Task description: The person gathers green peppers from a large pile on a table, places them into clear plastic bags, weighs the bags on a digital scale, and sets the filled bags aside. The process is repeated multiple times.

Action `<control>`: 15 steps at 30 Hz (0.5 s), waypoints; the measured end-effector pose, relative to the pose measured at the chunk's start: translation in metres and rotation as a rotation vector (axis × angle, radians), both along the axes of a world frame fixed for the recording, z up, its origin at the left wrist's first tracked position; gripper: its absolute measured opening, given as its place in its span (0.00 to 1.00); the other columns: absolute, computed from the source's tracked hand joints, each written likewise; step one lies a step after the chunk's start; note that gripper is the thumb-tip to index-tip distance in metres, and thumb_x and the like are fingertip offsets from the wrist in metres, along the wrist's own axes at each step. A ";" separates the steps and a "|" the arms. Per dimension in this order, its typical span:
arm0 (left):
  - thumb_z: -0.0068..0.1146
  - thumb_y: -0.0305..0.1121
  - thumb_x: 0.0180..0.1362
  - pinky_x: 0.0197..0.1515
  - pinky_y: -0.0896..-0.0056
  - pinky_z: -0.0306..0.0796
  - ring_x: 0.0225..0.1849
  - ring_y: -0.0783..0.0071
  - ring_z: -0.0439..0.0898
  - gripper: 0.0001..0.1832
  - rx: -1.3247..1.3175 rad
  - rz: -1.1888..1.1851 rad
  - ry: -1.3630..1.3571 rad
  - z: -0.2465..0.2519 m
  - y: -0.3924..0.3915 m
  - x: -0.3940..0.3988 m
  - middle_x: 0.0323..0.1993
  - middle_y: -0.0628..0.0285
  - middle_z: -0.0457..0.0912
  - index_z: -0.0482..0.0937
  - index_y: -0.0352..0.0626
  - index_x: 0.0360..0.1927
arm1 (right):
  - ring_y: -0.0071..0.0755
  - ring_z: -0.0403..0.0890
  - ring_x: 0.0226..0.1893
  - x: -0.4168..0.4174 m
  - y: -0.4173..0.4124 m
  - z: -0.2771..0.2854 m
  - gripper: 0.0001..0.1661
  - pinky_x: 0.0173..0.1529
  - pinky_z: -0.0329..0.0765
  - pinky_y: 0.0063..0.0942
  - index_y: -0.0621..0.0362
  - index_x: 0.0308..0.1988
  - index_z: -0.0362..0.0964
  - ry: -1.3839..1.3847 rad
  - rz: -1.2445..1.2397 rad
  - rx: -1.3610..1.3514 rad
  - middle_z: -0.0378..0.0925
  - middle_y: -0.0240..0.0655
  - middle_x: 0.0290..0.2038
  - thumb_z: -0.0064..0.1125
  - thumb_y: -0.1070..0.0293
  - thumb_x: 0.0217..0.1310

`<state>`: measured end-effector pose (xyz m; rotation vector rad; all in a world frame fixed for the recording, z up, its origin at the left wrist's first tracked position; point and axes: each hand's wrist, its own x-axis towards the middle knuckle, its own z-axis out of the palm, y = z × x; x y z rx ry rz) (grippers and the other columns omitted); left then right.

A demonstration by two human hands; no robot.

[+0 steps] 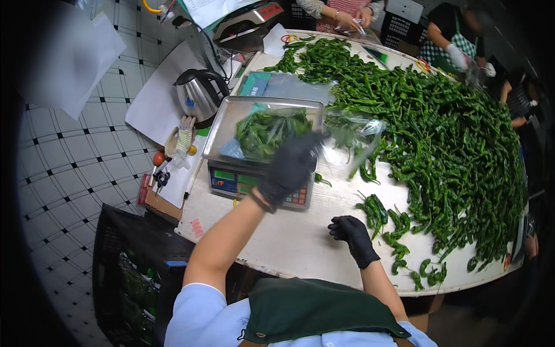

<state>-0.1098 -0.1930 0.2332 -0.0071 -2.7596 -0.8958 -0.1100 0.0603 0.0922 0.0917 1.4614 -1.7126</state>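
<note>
A clear plastic bag of green peppers [271, 130] lies in the steel tray [225, 110] of a digital scale [260, 184]. Over the tray's front right corner is my left hand [295, 167], in a black glove and blurred; its fingers cannot be made out. Just beyond its fingertips, right of the scale, a second clear bag [362, 134] lies partly over peppers; whether the hand touches it cannot be told. My right hand [352, 236], also black-gloved, is above the white table with its fingers bent and nothing seen in it. Close to its right lie a few loose peppers [373, 212].
A large heap of green peppers [442, 147] covers the table's right side. Flat clear bags [295, 86] lie behind the scale. At left stand a steel kettle [197, 97] and a black crate [125, 277]. Co-workers [455, 47] stand across the table. Red-handled scissors [422, 65] lie near the far edge.
</note>
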 end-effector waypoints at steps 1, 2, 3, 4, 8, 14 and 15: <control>0.54 0.29 0.53 0.57 0.63 0.63 0.53 0.64 0.72 0.19 0.052 0.052 0.072 0.021 -0.004 0.006 0.49 0.55 0.75 0.71 0.40 0.50 | 0.25 0.79 0.34 -0.002 0.002 -0.001 0.17 0.38 0.74 0.22 0.59 0.44 0.71 0.028 0.026 -0.038 0.79 0.35 0.36 0.50 0.58 0.63; 0.51 0.28 0.55 0.55 0.68 0.66 0.51 0.65 0.73 0.18 0.101 0.107 0.145 0.043 -0.009 0.014 0.49 0.55 0.75 0.71 0.39 0.50 | 0.27 0.77 0.39 -0.003 -0.001 0.003 0.20 0.42 0.73 0.25 0.59 0.49 0.68 0.031 0.020 -0.095 0.77 0.37 0.41 0.49 0.57 0.63; 0.48 0.28 0.58 0.53 0.72 0.68 0.51 0.66 0.73 0.16 -0.082 0.205 0.388 0.055 -0.017 0.029 0.49 0.56 0.75 0.71 0.37 0.50 | 0.29 0.76 0.44 -0.001 -0.006 0.009 0.24 0.46 0.73 0.28 0.59 0.54 0.64 0.032 0.021 -0.156 0.75 0.39 0.46 0.48 0.56 0.64; 0.45 0.31 0.59 0.55 0.66 0.63 0.54 0.64 0.71 0.18 0.166 0.179 0.419 0.071 -0.018 0.037 0.52 0.54 0.72 0.68 0.38 0.53 | 0.31 0.73 0.49 -0.002 -0.008 0.002 0.28 0.50 0.70 0.31 0.57 0.56 0.61 0.044 -0.046 -0.283 0.71 0.39 0.51 0.47 0.51 0.63; 0.32 0.41 0.67 0.65 0.40 0.46 0.64 0.56 0.60 0.25 1.702 -0.201 0.309 0.075 0.008 0.058 0.62 0.49 0.61 0.57 0.39 0.63 | 0.36 0.67 0.55 0.000 0.000 0.010 0.38 0.58 0.64 0.40 0.51 0.60 0.56 -0.075 -0.260 -0.734 0.65 0.40 0.56 0.49 0.41 0.57; 0.36 0.38 0.65 0.64 0.47 0.52 0.64 0.60 0.62 0.23 2.176 -0.018 0.100 -0.052 0.016 0.146 0.60 0.50 0.65 0.61 0.45 0.62 | 0.28 0.77 0.41 0.028 0.068 0.007 0.19 0.46 0.75 0.27 0.55 0.51 0.66 -0.274 -0.368 -0.592 0.76 0.32 0.42 0.51 0.61 0.62; 0.37 0.37 0.64 0.63 0.49 0.54 0.62 0.62 0.64 0.22 2.221 0.126 0.037 -0.078 0.018 0.158 0.58 0.51 0.68 0.64 0.45 0.61 | 0.27 0.78 0.38 0.030 0.074 0.005 0.19 0.44 0.75 0.26 0.58 0.50 0.67 -0.244 -0.408 -0.474 0.77 0.32 0.39 0.52 0.63 0.61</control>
